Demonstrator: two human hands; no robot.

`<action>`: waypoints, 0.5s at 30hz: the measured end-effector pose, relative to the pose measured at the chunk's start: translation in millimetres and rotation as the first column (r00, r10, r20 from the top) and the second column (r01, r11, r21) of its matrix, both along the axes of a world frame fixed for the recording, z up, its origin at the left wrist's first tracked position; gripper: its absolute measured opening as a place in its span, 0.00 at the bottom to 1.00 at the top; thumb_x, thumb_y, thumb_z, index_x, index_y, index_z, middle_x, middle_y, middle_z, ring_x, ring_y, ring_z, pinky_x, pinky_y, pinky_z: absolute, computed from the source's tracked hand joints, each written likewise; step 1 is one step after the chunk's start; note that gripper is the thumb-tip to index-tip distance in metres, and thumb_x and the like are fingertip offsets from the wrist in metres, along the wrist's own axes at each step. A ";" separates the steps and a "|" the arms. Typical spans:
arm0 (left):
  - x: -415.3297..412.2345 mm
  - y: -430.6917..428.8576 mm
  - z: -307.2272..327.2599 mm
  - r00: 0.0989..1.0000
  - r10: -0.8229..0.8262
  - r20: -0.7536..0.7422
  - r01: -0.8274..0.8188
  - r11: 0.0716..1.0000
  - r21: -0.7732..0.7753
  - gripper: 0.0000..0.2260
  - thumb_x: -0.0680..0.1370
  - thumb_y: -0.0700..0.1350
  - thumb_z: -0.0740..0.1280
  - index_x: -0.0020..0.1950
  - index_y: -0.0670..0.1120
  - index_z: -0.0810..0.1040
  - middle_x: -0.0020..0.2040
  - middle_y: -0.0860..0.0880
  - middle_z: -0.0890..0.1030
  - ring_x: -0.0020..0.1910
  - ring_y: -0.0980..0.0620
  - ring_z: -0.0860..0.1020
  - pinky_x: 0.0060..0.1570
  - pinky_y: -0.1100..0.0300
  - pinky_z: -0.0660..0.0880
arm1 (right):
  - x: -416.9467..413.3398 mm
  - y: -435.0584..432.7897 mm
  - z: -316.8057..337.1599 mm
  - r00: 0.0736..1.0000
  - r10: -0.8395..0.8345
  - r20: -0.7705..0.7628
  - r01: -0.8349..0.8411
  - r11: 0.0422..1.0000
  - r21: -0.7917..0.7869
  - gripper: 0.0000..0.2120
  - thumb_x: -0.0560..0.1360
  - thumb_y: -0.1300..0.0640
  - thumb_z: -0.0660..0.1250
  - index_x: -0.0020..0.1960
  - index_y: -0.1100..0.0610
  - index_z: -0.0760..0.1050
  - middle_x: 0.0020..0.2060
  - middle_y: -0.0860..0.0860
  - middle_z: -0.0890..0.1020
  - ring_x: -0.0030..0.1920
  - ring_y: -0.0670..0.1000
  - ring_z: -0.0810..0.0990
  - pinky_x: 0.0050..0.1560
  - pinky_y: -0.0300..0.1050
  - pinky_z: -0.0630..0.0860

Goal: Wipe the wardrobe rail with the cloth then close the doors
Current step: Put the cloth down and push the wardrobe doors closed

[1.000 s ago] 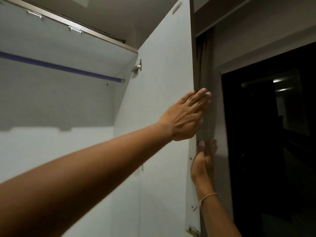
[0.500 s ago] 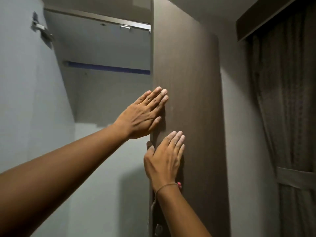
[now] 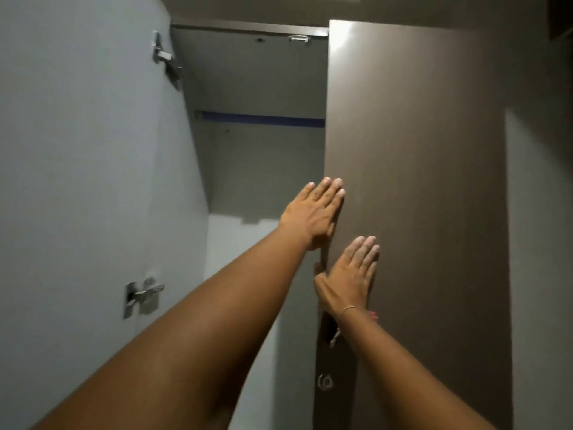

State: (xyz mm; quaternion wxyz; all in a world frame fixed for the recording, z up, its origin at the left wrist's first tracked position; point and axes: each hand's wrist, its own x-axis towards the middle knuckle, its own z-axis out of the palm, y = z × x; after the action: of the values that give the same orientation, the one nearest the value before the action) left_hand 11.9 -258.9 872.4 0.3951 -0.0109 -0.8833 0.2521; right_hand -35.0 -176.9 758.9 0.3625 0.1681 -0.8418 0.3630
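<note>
Hands flat: left hand (image 3: 313,215) and right hand (image 3: 352,274), fingers spread, now press the right door (image 3: 412,212) front, swung from fully open to nearly shut; blue rail (image 3: 263,118) visible inside, left door (image 3: 86,181) open, cloth unseen.

Two bare forearms, no sleeves anywhere in view. Left hand (image 3: 313,217) unadorned: no ring, no watch, short plain nails. Right hand (image 3: 350,274) likewise ringless, nails short. Thin pale string bracelet (image 3: 348,308) looped once around the right wrist, just behind the grip. Small pink-red scrap (image 3: 373,316) beside that wrist, too small to tell what.
</note>
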 end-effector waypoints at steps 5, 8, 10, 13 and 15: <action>104.4 1.2 -72.5 0.980 -0.098 -0.175 0.166 0.886 0.433 0.31 0.81 0.51 0.53 0.79 0.42 0.43 0.81 0.44 0.41 0.79 0.47 0.39 0.77 0.48 0.41 | 1.3 47.5 -1.3 0.987 0.145 0.073 -0.155 0.977 0.146 0.38 0.80 0.45 0.56 0.80 0.60 0.41 0.80 0.58 0.40 0.80 0.57 0.38 0.78 0.63 0.40; 200.5 -17.4 -108.8 0.932 -0.026 -0.362 0.219 0.836 0.504 0.31 0.81 0.51 0.51 0.78 0.45 0.39 0.80 0.46 0.37 0.77 0.51 0.33 0.76 0.55 0.34 | 47.8 49.2 19.1 0.938 0.346 0.017 -0.344 0.925 0.162 0.32 0.81 0.48 0.56 0.80 0.55 0.46 0.81 0.53 0.44 0.80 0.52 0.41 0.78 0.61 0.39; 264.6 -29.2 -124.8 0.887 0.059 -0.457 0.200 0.844 0.498 0.30 0.81 0.51 0.51 0.78 0.46 0.39 0.80 0.46 0.37 0.77 0.52 0.33 0.75 0.58 0.33 | 107.0 32.8 39.0 0.848 0.513 -0.131 -0.483 0.851 0.206 0.32 0.81 0.49 0.56 0.80 0.53 0.47 0.81 0.52 0.45 0.80 0.50 0.41 0.79 0.57 0.38; 344.4 -43.9 -135.0 0.770 0.107 -0.629 0.255 0.851 0.458 0.30 0.81 0.51 0.52 0.79 0.47 0.40 0.80 0.49 0.37 0.78 0.53 0.35 0.76 0.59 0.35 | 218.9 -10.4 81.1 0.621 0.691 -0.370 -0.598 0.723 0.346 0.33 0.78 0.47 0.54 0.80 0.53 0.50 0.81 0.52 0.49 0.80 0.51 0.43 0.79 0.51 0.41; 386.0 -60.7 -132.2 0.687 0.132 -0.715 0.293 0.849 0.439 0.30 0.81 0.52 0.50 0.79 0.50 0.38 0.80 0.51 0.37 0.78 0.54 0.36 0.76 0.60 0.35 | 290.7 -45.8 111.1 0.456 0.739 -0.496 -0.555 0.671 0.491 0.30 0.80 0.49 0.55 0.79 0.56 0.53 0.80 0.55 0.52 0.80 0.55 0.46 0.79 0.53 0.45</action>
State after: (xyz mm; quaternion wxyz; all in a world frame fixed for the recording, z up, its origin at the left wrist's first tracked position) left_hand 397.8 -319.6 740.2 0.7084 0.1557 -0.6877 -0.0316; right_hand 255.7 -222.8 870.0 0.4417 0.6402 -0.5645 0.2763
